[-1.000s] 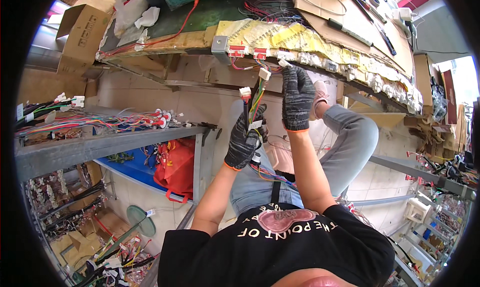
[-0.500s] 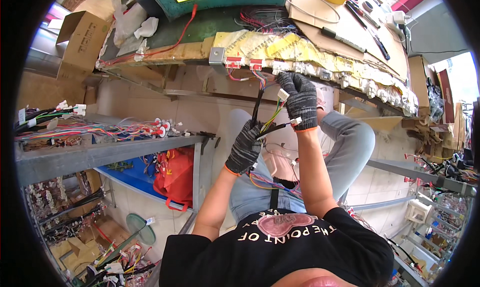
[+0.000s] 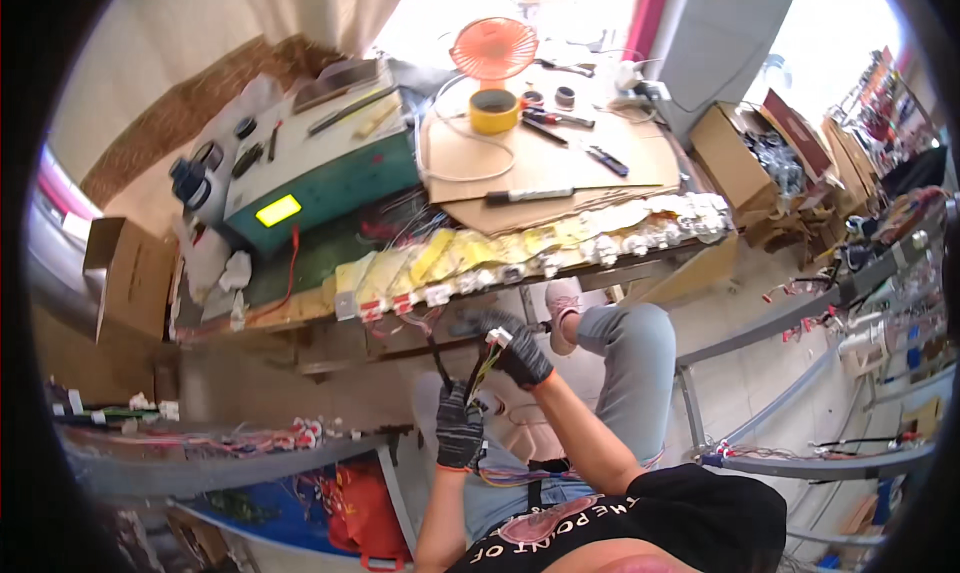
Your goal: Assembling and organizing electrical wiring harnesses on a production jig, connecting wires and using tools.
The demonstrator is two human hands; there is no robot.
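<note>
My left hand (image 3: 459,435), in a dark grey knitted glove with an orange cuff, is closed round a wire harness (image 3: 436,357) partly sleeved in black. The harness runs up to two red connectors (image 3: 402,305) seated at the bench's front edge. Just to its right, my right hand (image 3: 524,359), gloved alike, is closed at a white connector (image 3: 497,337) on the harness's loose branch; yellow and dark wires lead down from it towards my left hand. The fingertips of the right hand are slightly blurred. More coloured wires (image 3: 520,473) lie across my lap.
A row of white sockets (image 3: 550,264) lines the yellow-taped bench edge. On the bench stand a teal tester (image 3: 330,199) with a lit display, an orange fan (image 3: 493,48), yellow tape (image 3: 494,113) and a black marker (image 3: 530,196). Metal racks (image 3: 800,325) with wires flank me.
My right hand has come away from the row of sockets and down to the white connector near my left hand. The view has tilted up, showing more of the bench top.
</note>
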